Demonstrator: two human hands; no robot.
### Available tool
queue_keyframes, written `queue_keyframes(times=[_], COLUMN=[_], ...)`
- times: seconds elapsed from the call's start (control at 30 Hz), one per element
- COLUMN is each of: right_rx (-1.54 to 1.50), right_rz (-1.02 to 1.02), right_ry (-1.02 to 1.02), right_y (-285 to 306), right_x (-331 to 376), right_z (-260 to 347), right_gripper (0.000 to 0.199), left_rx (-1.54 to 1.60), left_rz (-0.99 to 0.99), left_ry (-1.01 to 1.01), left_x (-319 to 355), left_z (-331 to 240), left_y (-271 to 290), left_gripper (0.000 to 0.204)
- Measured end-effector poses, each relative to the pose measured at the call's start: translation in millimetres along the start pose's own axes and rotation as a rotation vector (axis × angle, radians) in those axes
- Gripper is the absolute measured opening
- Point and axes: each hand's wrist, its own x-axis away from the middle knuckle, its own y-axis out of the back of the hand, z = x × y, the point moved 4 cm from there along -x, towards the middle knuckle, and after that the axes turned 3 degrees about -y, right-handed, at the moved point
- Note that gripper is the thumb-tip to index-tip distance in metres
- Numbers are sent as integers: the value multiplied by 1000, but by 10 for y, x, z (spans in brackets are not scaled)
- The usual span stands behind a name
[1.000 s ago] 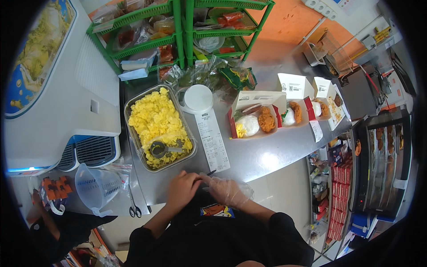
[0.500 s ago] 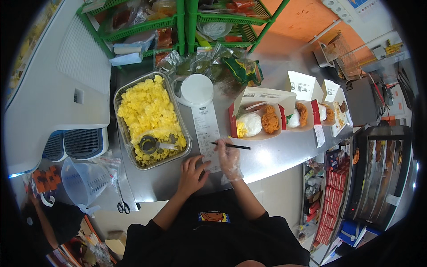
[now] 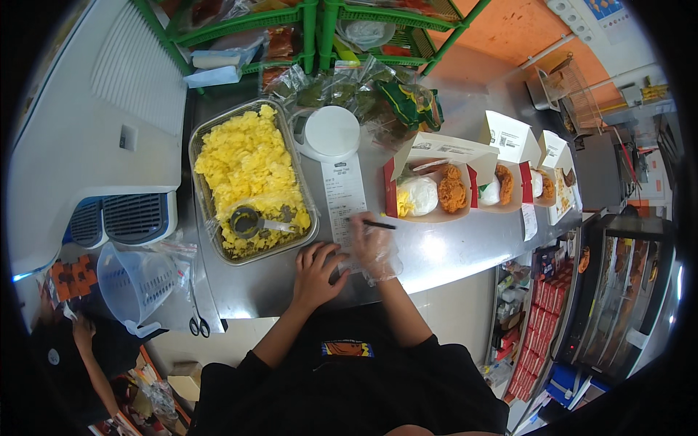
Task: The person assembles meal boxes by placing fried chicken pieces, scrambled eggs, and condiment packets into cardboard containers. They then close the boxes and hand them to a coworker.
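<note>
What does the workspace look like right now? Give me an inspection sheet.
Surface: steel counter, shiny, bare at its near edge.
Job's things: long paper slip lying flat; black pen over it.
Clutter: tray of scrambled egg with a scoop; white round scale; open meal boxes in a row; clear jug; scissors.
Grippers: left hand bare, flat on the slip's near end; right hand in a clear glove, holding the pen.
Cables: nothing seen.
Surroundings: green wire shelves behind; another person's hand at lower left.
</note>
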Motion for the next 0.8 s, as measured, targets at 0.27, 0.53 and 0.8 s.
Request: queue_keyframes(times=[0.27, 0.53, 0.8], right_rx=[-227, -119, -29], right_rz=[-36, -34, -68], right_ry=[16, 36, -8], right_y=[-42, -80, 28], right_x=[104, 96, 203], right_z=[-304, -222, -178], right_gripper=[21, 17, 22], left_rx=[2, -2, -10], left_rz=[2, -18, 1], left_ry=[3, -12, -27], left_x=[-7, 3, -14], left_z=[-13, -8, -33], left_y=[-7, -21, 30], left_gripper=[31, 32, 32])
